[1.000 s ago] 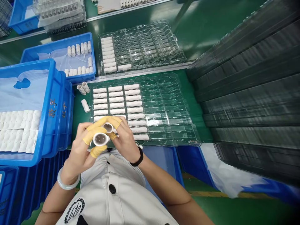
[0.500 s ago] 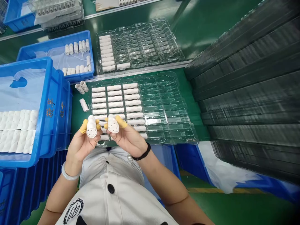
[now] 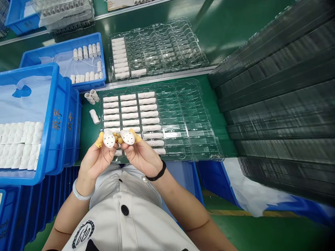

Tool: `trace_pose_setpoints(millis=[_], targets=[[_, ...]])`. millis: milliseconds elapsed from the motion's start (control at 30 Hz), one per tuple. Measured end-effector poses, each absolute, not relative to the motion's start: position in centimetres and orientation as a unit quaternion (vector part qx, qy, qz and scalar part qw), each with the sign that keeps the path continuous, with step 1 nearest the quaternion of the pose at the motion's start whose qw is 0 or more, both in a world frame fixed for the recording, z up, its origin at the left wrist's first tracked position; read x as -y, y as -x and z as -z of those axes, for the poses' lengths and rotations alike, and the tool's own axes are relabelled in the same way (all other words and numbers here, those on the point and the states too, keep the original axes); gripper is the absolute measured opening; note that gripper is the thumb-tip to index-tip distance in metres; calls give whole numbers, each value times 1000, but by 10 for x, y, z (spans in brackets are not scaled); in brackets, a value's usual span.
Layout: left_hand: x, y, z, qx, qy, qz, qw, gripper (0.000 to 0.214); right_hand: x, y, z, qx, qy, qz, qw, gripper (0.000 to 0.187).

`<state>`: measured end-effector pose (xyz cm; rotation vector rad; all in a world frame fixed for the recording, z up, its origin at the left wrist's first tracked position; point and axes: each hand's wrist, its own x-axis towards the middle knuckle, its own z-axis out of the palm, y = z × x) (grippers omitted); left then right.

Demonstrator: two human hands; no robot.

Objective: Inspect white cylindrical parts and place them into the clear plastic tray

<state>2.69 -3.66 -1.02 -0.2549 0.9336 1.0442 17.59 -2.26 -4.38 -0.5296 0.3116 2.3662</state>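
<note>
Both hands wear yellow finger cots and are close together over the near edge of a clear plastic tray point(image 3: 188, 118). My left hand point(image 3: 98, 157) is closed around a white cylinder point(image 3: 109, 140) whose round end, with several small holes, faces me. In my right hand point(image 3: 140, 153) is a similar white cylinder point(image 3: 128, 138), its holed end also turned up toward me. White cylinders point(image 3: 129, 115) lie in the left three columns of the tray; the hands hide some of the lower ones. Left of the tray, a single cylinder point(image 3: 94, 116) lies on the green table, with two more cylinders point(image 3: 91, 96) behind it.
At left stand stacked blue bins point(image 3: 49, 139) holding rows of white cylinders. A blue bin point(image 3: 62, 43) with more cylinders sits behind. Further back lies another clear tray point(image 3: 167, 45), partly filled. A tall stack of dark trays point(image 3: 282, 101) borders the right side.
My left hand has moved slightly right, bringing its cylinder closer to the other. Both cylinders have tilted so that their holed ends face more toward me.
</note>
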Motion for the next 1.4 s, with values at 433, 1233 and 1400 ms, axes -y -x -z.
trace_pose_setpoints(millis=[433, 1233, 1400], targets=[[38, -29, 12, -431, 95, -478, 759, 48, 25, -176, 47, -79, 233, -905, 347, 44], [45, -32, 15, -470, -109, -512, 711, 43, 26, -173, 28, 39, 299, -864, 404, 45], [45, -32, 14, -472, -90, -513, 711, 44, 27, -172, 31, 30, 300, -864, 403, 47]])
